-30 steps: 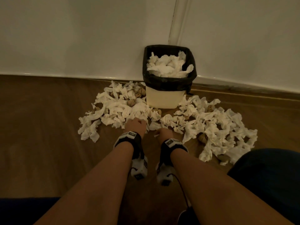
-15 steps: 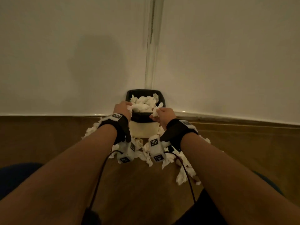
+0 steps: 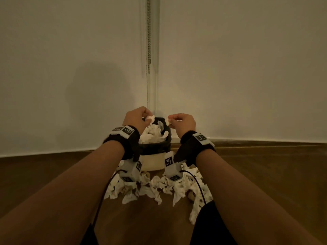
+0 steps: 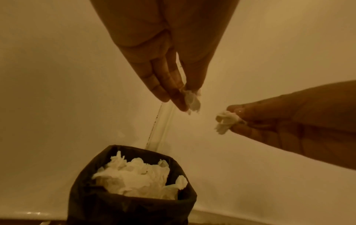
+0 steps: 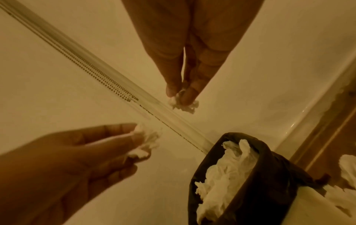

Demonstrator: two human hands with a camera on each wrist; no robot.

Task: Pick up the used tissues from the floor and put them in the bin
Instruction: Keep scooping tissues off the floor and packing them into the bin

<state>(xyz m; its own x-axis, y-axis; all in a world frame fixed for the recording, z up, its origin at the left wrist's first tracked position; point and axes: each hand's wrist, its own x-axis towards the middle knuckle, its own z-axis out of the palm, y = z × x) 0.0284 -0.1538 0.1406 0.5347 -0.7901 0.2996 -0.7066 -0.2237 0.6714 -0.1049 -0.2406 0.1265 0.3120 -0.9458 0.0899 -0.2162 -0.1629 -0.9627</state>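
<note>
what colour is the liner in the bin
Black liner, folded over a cream bin; clearest in the head view.

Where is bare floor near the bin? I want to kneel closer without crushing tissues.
Bare wood lies left of the tissue pile, along the left wall, and right of it toward the right skirting. Directly before the bin it is crowded; both hands hold tissue above it.

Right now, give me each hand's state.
Left hand: fingers pinch a tissue wad.
Right hand: fingers pinch another tissue wad.
</note>
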